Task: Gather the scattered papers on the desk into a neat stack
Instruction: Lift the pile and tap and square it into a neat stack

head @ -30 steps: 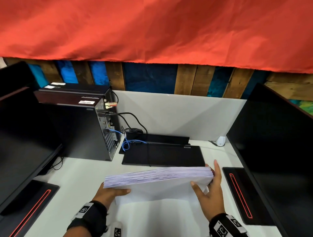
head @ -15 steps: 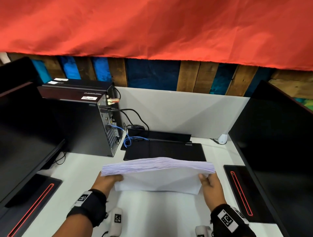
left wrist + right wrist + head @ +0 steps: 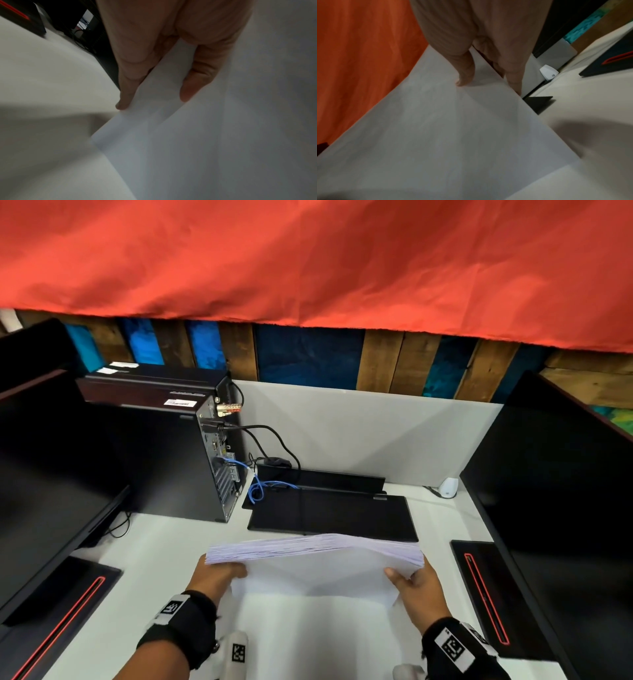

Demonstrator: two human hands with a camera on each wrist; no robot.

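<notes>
This is an office workstation. A white desk point(image 3: 164, 559) has a grey divider panel point(image 3: 359, 433) along its back edge. On it stand a black computer tower point(image 3: 164, 460) with cables plugged in, a black keyboard point(image 3: 329, 515) and dark monitors point(image 3: 555, 508) at both sides. Red cloth point(image 3: 308, 258) hangs above.

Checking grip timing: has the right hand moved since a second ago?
Yes: right hand dropped below the keyboard's front edge, now gripping the paper stack.

No text is legible; the computer tower point(image 3: 171, 460) bears an unreadable white sticker point(image 3: 180, 403)
</notes>
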